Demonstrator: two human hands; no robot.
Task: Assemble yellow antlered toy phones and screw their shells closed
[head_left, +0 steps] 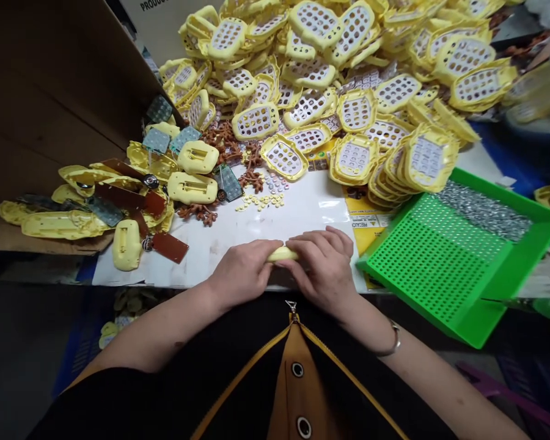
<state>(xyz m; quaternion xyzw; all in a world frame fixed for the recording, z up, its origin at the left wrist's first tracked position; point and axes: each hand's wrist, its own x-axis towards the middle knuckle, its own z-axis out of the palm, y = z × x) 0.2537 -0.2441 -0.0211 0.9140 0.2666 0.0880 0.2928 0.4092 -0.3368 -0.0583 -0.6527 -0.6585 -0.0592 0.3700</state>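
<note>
My left hand (244, 269) and my right hand (323, 266) are closed on a pale yellow plastic casing (282, 254) at the front edge of the table. It is seen edge-on between the fingers, and most of it is hidden by them. Just beyond lie small yellow rings (261, 201) and brown branch-shaped plastic parts (252, 178). To the left are yellow back shells (127, 244) with a slot, a green circuit board (230, 183) and a reddish-brown board (170, 247) with wires.
A large heap of yellow front shells with holed keypads (256, 121) fills the back. Stacked shells (428, 160) stand at right, beside a green perforated tray (440, 287) holding many small screws (486, 211). A cardboard box wall (64, 79) rises on the left.
</note>
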